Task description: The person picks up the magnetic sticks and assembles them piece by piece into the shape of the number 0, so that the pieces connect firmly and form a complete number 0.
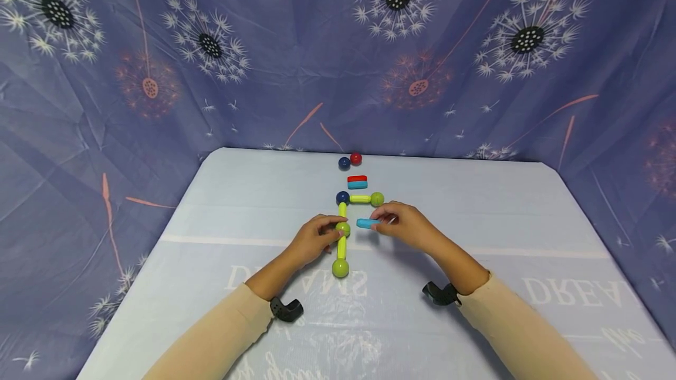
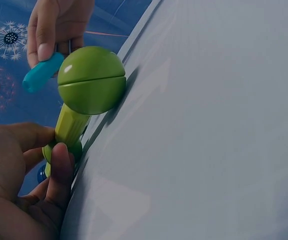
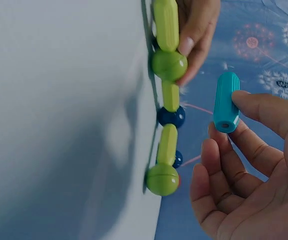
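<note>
Beige sleeves [image 1: 211, 339] flank the middle green ball [image 1: 345, 228]

Head view: the left hand [image 1: 313, 238] pinches that ball; the right hand [image 1: 405, 225], to its right, pinches a blue stick [image 1: 364, 223] just clear of it.

Left-wrist view: fingertips close around ball and adjoining yellow stick [image 2: 70, 122], a sound brace, I'd judge.

Right-wrist view: thumb and fingers grip the blue stick; best bring it squarely toward the ball.

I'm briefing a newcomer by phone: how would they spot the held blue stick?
On the pale table, find the yellow-green structure, then the right hand beside it. That hand pinches the light-blue stick, whereas the other light-blue stick lies beside a red stick.
</note>
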`<state>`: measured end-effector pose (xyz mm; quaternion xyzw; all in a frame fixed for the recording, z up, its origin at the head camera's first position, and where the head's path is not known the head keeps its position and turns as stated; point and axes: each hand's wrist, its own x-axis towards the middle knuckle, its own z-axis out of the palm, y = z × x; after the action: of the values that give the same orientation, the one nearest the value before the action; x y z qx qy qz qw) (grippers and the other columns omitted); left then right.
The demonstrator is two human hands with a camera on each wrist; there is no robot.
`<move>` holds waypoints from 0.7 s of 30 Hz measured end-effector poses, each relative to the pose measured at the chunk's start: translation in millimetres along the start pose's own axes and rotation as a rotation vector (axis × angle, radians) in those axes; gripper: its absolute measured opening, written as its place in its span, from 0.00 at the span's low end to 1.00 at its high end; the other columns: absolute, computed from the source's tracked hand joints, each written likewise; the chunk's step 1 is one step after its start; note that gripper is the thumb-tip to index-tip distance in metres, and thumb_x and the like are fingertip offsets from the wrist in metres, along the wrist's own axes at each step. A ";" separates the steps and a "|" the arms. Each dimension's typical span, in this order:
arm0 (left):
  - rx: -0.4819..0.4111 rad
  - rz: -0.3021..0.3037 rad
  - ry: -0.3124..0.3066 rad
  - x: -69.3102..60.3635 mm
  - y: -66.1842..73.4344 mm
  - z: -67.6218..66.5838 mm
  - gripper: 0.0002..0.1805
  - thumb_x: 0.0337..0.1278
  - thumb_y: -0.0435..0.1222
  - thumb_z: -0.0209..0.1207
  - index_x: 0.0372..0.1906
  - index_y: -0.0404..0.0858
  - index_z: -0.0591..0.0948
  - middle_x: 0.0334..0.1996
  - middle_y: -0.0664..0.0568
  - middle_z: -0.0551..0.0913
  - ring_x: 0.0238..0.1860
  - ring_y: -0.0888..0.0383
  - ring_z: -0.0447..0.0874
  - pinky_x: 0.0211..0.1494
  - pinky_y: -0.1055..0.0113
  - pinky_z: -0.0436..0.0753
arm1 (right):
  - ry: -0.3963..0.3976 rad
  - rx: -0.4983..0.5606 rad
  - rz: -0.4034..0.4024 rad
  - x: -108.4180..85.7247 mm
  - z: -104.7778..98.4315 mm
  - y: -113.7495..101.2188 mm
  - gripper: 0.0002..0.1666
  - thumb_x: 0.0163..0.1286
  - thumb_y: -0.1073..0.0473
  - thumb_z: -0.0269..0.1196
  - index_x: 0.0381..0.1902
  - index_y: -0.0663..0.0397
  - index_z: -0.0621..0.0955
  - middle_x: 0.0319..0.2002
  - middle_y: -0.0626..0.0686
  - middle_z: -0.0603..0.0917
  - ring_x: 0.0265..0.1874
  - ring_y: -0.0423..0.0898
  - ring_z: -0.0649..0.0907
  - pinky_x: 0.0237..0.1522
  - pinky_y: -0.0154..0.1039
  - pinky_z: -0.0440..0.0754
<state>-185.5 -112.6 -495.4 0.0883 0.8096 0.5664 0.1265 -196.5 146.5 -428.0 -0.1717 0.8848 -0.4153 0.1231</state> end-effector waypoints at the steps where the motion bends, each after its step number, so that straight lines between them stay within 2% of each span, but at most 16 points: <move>1: -0.003 0.001 -0.001 0.1 -0.2 0.0 0.18 0.67 0.38 0.63 0.61 0.49 0.83 0.49 0.48 0.77 0.32 0.59 0.78 0.32 0.70 0.83 | -0.006 -0.004 -0.006 -1.7 1.9 0.7 0.07 0.67 0.56 0.69 0.43 0.46 0.86 0.40 0.49 0.83 0.41 0.45 0.80 0.48 0.41 0.80; 7: -0.017 0.011 -0.009 0.1 -0.4 0.2 0.19 0.69 0.39 0.62 0.62 0.47 0.82 0.49 0.48 0.76 0.31 0.59 0.77 0.30 0.70 0.83 | -0.044 -0.022 -0.021 -11.8 12.2 6.6 0.07 0.66 0.57 0.70 0.42 0.44 0.87 0.39 0.47 0.82 0.40 0.43 0.79 0.46 0.37 0.80; 13: -0.017 0.012 0.003 0.2 -0.8 0.6 0.19 0.68 0.38 0.62 0.63 0.49 0.81 0.52 0.47 0.77 0.31 0.58 0.78 0.30 0.70 0.82 | -0.087 -0.028 -0.039 -21.3 22.9 11.2 0.07 0.66 0.55 0.70 0.42 0.42 0.87 0.38 0.45 0.82 0.39 0.42 0.80 0.43 0.35 0.79; 21: -0.010 0.008 0.024 0.0 -0.7 1.5 0.19 0.69 0.38 0.62 0.62 0.50 0.81 0.52 0.46 0.76 0.27 0.59 0.77 0.29 0.71 0.82 | -0.138 -0.023 -0.021 -28.0 36.1 14.5 0.07 0.66 0.53 0.70 0.42 0.45 0.87 0.37 0.44 0.82 0.38 0.41 0.80 0.41 0.32 0.79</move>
<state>-185.0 -111.5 -496.6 0.0840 0.8078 0.5720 0.1152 -160.9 141.5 -459.7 -0.2107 0.8770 -0.3937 0.1775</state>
